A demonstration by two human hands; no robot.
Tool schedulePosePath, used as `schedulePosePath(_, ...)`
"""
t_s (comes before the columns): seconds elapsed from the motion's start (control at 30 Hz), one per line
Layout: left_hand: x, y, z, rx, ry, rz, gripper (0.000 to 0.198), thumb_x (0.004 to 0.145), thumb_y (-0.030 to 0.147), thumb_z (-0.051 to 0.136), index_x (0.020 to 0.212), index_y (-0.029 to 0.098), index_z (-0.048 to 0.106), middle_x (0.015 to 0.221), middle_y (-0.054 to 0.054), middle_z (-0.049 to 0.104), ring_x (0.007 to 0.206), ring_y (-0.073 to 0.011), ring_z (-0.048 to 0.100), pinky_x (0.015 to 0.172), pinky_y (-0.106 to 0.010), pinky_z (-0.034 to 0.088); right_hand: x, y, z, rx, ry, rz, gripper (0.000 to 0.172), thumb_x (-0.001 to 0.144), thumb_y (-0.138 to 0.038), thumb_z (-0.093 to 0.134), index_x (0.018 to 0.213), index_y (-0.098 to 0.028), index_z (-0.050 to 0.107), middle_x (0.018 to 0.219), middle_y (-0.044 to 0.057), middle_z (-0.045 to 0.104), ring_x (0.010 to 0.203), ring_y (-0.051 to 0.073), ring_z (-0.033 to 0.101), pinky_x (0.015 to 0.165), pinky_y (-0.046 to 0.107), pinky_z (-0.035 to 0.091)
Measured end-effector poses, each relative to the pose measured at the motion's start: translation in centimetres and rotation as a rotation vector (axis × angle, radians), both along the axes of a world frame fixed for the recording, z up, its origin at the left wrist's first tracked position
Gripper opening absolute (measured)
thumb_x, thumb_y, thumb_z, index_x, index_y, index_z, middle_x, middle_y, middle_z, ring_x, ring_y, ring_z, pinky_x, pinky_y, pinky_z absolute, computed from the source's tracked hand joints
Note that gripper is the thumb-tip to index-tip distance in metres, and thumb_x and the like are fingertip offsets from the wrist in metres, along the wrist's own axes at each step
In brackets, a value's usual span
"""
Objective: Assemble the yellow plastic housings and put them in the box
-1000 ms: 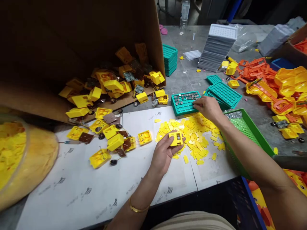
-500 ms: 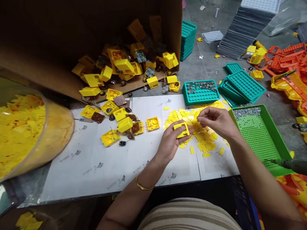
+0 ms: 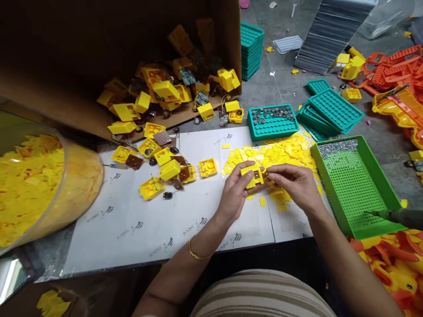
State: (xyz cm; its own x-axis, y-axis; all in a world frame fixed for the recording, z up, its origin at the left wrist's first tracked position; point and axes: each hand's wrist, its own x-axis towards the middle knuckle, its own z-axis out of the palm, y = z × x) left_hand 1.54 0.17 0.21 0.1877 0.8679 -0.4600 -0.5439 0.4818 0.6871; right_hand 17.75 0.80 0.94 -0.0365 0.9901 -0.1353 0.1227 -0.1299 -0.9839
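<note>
My left hand (image 3: 235, 193) grips a small yellow plastic box (image 3: 252, 174) with a round silver cell showing in it. My right hand (image 3: 295, 185) meets it from the right, fingertips pinched against the box's right side; whatever sits between those fingertips is too small to make out. Both hands hover over a heap of small flat yellow plastic pieces (image 3: 280, 154) on the white paper sheet (image 3: 132, 229). A teal tray with silver button cells (image 3: 272, 122) lies just beyond the heap.
A tipped cardboard box (image 3: 99, 53) spills yellow housings (image 3: 158, 158) and brown boards at the left. A clear tub of yellow pieces (image 3: 36, 185) sits far left. A green mesh tray (image 3: 357, 185) with screws lies right, a tool tip (image 3: 396, 215) over it. Teal trays (image 3: 330, 112) and orange parts (image 3: 399, 75) lie behind.
My right hand left the teal cell tray and came back to the yellow box in my left hand. The box has turned, now showing a silver cell. The camera view tilted downward.
</note>
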Motion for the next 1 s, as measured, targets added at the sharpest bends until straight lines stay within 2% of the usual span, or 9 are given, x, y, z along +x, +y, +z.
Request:
schedulePosePath(0.1,0.3,-0.2,-0.1,-0.029,-0.005,-0.03,0.033,0.072,0.025,0.07,0.102,0.02,0.058,0.092,-0.002,0.069,0.087,-0.0172,0.067,0.085,-0.036,0.054,0.0,-0.8,0.0,0.094,-0.063,0.0,0.011,0.076,-0.028,0.072,0.086,-0.025,0.075,0.088,0.003,0.074,0.08,0.016,0.068,0.072,0.03,0.056)
schedulePosePath(0.23,0.8,-0.4,-0.2,-0.042,0.003,-0.05,0.034,0.07,0.021,0.071,0.1,0.02,0.057,0.089,0.0,0.066,0.08,-0.0138,0.066,0.081,-0.033,0.054,-0.1,-1.3,0.0,0.134,-0.143,-0.019,0.012,0.078,-0.028,0.069,0.088,-0.022,0.073,0.088,0.004,0.073,0.079,0.017,0.068,0.073,0.031,0.056)
schedulePosePath(0.33,1.0,-0.5,-0.1,-0.036,0.028,-0.052,0.038,0.067,0.017,0.072,0.101,0.02,0.056,0.089,0.001,0.065,0.08,-0.0123,0.064,0.081,-0.03,0.053,-0.4,-1.4,0.1,0.245,-0.26,-0.016,0.008,0.081,-0.025,0.066,0.085,-0.021,0.071,0.085,0.003,0.073,0.076,0.015,0.067,0.068,0.028,0.055)
schedulePosePath(0.47,1.0,-0.7,-0.2,-0.004,0.052,-0.087,0.041,0.067,0.017,0.071,0.104,0.02,0.055,0.091,0.002,0.063,0.081,-0.011,0.061,0.08,-0.028,0.052,-0.9,-1.4,0.1,0.449,-0.49,0.058,0.008,0.085,-0.02,0.06,0.082,-0.021,0.067,0.081,0.003,0.069,0.075,0.014,0.063,0.066,0.025,0.051)
schedulePosePath(0.57,0.9,-0.7,-0.3,0.014,0.078,-0.08,0.038,0.07,0.02,0.07,0.105,0.021,0.055,0.094,0.002,0.062,0.082,-0.0104,0.061,0.083,-0.029,0.052,-1.2,-1.2,-0.1,0.52,-0.646,0.116,0.013,0.088,-0.018,0.055,0.082,-0.02,0.066,0.081,0.004,0.067,0.074,0.014,0.062,0.065,0.025,0.047)
schedulePosePath(0.7,0.8,-0.8,-0.6,0.038,0.126,-0.094,0.038,0.072,0.023,0.069,0.107,0.02,0.056,0.097,-0.001,0.062,0.088,-0.0128,0.061,0.085,-0.032,0.053,-1.1,-1.0,0.3,0.529,-0.818,0.151,0.015,0.089,-0.02,0.055,0.08,-0.018,0.067,0.078,0.003,0.066,0.071,0.014,0.062,0.059,0.024,0.041)
schedulePosePath(0.83,0.7,-0.9,-0.5,0.022,0.142,-0.15,0.039,0.071,0.021,0.069,0.108,0.019,0.058,0.096,-0.001,0.062,0.084,-0.0135,0.063,0.084,-0.034,0.055,-0.5,-0.6,1.5,0.427,-0.953,0.279,0.012,0.086,-0.023,0.06,0.08,-0.02,0.069,0.08,0.001,0.068,0.067,0.014,0.061,0.051,0.025,0.031)
schedulePosePath(0.93,0.6,-0.8,-0.5,-0.031,0.111,-0.204,0.038,0.071,0.02,0.068,0.108,0.018,0.058,0.097,-0.002,0.063,0.084,-0.0141,0.065,0.083,-0.034,0.055,0.2,-0.2,2.0,0.387,-0.942,0.358,0.012,0.085,-0.022,0.06,0.081,-0.02,0.07,0.082,0.001,0.068,0.067,0.014,0.061,0.052,0.025,0.029)
schedulePosePath(1.0,0.5,-0.7,-0.4,-0.069,0.061,-0.235,0.037,0.072,0.019,0.068,0.107,0.017,0.06,0.099,-0.004,0.063,0.083,-0.0141,0.065,0.082,-0.032,0.056,0.5,0.0,2.0,0.362,-0.839,0.354,0.01,0.084,-0.021,0.061,0.081,-0.02,0.07,0.083,0.001,0.068,0.07,0.014,0.061,0.054,0.025,0.032)
